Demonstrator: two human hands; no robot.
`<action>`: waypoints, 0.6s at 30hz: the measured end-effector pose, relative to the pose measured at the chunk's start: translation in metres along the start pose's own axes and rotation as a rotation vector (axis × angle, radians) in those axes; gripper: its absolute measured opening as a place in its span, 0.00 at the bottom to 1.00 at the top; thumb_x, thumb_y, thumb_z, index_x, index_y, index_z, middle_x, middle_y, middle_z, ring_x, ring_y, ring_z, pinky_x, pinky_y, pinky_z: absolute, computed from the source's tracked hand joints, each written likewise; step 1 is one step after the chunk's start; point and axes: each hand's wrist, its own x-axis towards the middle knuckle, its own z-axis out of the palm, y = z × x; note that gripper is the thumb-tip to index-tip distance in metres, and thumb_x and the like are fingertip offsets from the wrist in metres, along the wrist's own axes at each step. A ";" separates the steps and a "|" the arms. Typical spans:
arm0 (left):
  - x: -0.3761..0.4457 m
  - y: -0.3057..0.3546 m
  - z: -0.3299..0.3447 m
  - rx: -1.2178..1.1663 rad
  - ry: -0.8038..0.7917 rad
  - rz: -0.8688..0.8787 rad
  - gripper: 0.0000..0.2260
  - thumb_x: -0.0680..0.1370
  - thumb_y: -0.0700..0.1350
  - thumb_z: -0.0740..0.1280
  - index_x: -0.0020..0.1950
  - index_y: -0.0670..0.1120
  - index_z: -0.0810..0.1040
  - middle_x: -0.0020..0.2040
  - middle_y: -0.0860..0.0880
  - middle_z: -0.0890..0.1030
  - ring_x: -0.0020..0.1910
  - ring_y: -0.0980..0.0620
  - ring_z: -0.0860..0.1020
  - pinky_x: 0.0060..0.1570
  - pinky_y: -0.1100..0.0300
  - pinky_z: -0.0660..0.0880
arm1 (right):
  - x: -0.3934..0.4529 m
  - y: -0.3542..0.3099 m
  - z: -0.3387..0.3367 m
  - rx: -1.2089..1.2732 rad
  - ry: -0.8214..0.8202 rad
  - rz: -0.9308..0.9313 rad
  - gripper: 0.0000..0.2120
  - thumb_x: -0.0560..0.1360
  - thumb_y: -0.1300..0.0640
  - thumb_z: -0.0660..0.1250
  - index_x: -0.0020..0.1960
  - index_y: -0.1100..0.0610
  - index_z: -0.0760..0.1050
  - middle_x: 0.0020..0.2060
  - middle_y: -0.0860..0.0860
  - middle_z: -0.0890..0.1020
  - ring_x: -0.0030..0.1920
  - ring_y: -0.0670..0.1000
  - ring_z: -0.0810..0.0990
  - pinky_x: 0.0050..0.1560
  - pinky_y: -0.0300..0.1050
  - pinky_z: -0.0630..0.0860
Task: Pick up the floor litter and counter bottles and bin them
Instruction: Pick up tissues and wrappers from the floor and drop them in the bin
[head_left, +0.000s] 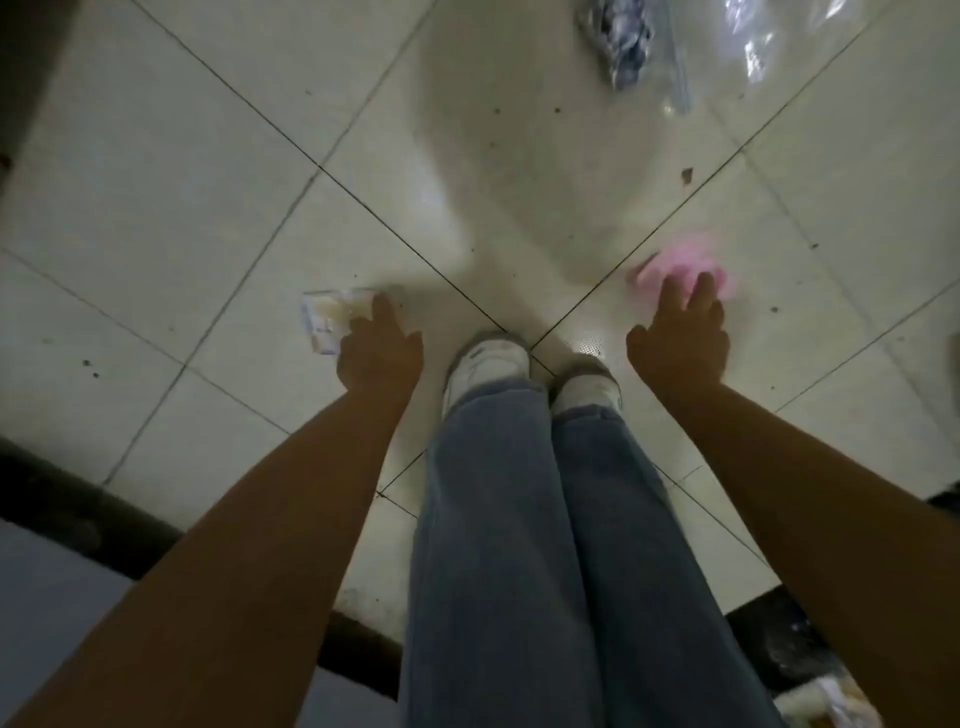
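I look straight down at a pale tiled floor and my own legs. A clear wrapper with white and yellowish print lies on the tiles to the left of my shoes; my left hand reaches down over its right edge, fingers touching it. A crumpled pink piece of litter lies to the right; my right hand hovers just over it with fingers spread. Whether either hand grips anything is hidden by the back of the hand.
Clear plastic bags, one with dark blue-grey contents, lie at the top right. My white shoes and jeans fill the centre. A dark ledge runs along the lower left, and more wrappers sit at the bottom right.
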 end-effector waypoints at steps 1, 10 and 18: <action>0.010 0.002 0.008 0.028 0.010 -0.010 0.22 0.81 0.48 0.58 0.74 0.45 0.58 0.67 0.36 0.70 0.65 0.36 0.72 0.59 0.45 0.73 | 0.014 0.001 0.009 0.025 0.039 0.029 0.31 0.75 0.63 0.61 0.73 0.59 0.52 0.75 0.63 0.52 0.73 0.65 0.57 0.67 0.61 0.68; 0.061 -0.004 0.018 0.155 0.143 0.019 0.09 0.77 0.34 0.59 0.54 0.39 0.76 0.56 0.37 0.80 0.57 0.38 0.77 0.56 0.51 0.68 | 0.060 0.006 0.032 0.055 0.100 0.097 0.14 0.78 0.62 0.55 0.59 0.68 0.72 0.57 0.66 0.76 0.56 0.66 0.76 0.58 0.58 0.72; -0.036 0.069 -0.054 -0.013 0.103 0.313 0.14 0.80 0.36 0.58 0.65 0.35 0.66 0.58 0.36 0.78 0.58 0.39 0.77 0.54 0.50 0.74 | -0.013 -0.015 -0.025 0.174 0.058 0.027 0.14 0.78 0.62 0.54 0.60 0.64 0.73 0.56 0.62 0.79 0.56 0.61 0.77 0.59 0.51 0.70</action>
